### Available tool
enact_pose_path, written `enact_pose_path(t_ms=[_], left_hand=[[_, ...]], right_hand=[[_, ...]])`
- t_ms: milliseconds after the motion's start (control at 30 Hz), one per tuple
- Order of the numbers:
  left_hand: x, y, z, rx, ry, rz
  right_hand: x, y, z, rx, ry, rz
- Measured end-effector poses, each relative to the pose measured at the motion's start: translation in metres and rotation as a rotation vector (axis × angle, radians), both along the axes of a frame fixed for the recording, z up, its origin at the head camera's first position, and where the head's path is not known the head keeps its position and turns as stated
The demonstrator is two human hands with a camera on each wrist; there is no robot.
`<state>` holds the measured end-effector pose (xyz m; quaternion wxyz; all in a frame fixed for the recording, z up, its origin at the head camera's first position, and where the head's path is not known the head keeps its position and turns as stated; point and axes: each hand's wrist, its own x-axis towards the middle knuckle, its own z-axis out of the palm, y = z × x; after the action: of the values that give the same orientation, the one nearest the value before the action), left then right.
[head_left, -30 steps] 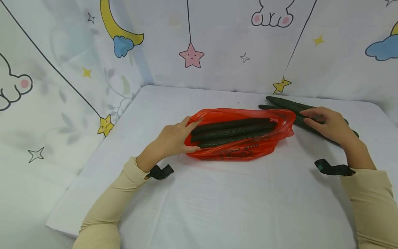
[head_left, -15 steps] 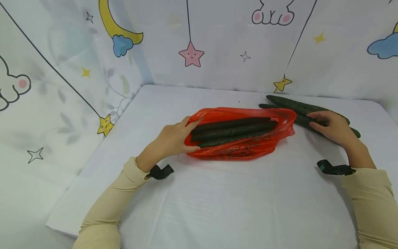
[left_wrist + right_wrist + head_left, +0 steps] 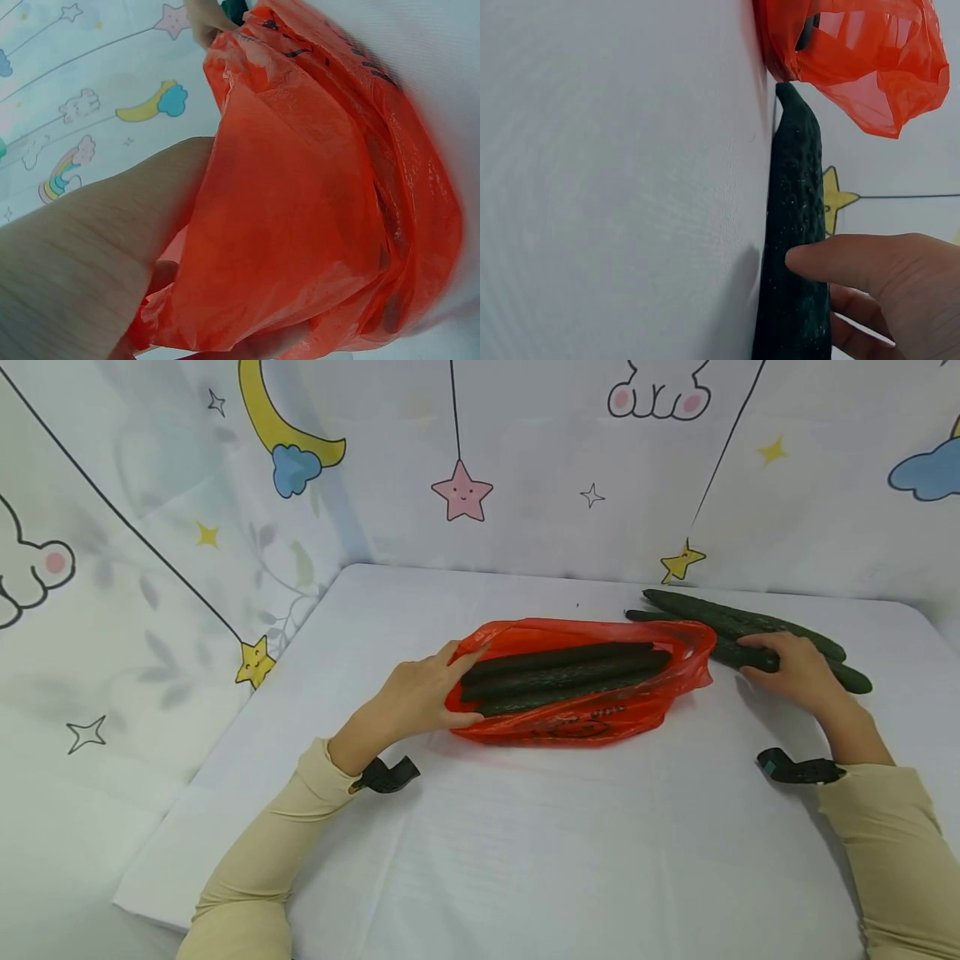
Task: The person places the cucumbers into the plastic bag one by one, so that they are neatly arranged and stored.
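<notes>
A red plastic bag [image 3: 592, 731] lies on its side with several dark green cucumbers [image 3: 562, 679] showing through its mouth. My left hand [image 3: 416, 697] grips the bag's left end, thumb on the near side and fingers on the far side. In the left wrist view, red film [image 3: 277, 202] hides most of those fingers. To the right, my right hand [image 3: 798, 668] holds a loose cucumber [image 3: 731, 653] lying on the table. The right wrist view has the thumb pressed on that cucumber [image 3: 795, 180], with its narrow tip by the bag.
Another cucumber [image 3: 750, 614] lies just behind the held one. The white table [image 3: 525, 843] stands before a backdrop cloth [image 3: 525, 535] printed with stars and a moon. A black camera mount [image 3: 386, 775] sits on the left wrist and another mount [image 3: 798, 768] on the right.
My right hand has come down from above the loose cucumbers and now grips the nearer one. The left hand and the bag stay in place.
</notes>
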<state>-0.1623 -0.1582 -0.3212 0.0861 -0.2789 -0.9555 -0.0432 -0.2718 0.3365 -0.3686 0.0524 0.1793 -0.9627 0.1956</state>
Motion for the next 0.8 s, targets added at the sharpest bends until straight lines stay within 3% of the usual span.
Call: enact_pose_path(t_ms=[233, 467, 633, 800], left_hand=[[-0.0017, -0.0005, -0.0018, 0.006, 0.025, -0.014], [-0.0011, -0.0004, -0.0009, 0.003, 0.029, -0.019], [-0.0006, -0.0009, -0.0004, 0.003, 0.046, -0.026], [-0.0009, -0.0002, -0.0012, -0.002, 0.018, -0.016]], right_hand=[[0.0001, -0.0043, -0.0011, 0.013, -0.028, -0.058], [0.0002, -0.0031, -0.0032, -0.031, 0.041, -0.032], [0.0019, -0.0062, 0.0021, -0.023, 0.012, -0.019], [0.0047, -0.0079, 0.0029, -0.015, -0.005, -0.025]])
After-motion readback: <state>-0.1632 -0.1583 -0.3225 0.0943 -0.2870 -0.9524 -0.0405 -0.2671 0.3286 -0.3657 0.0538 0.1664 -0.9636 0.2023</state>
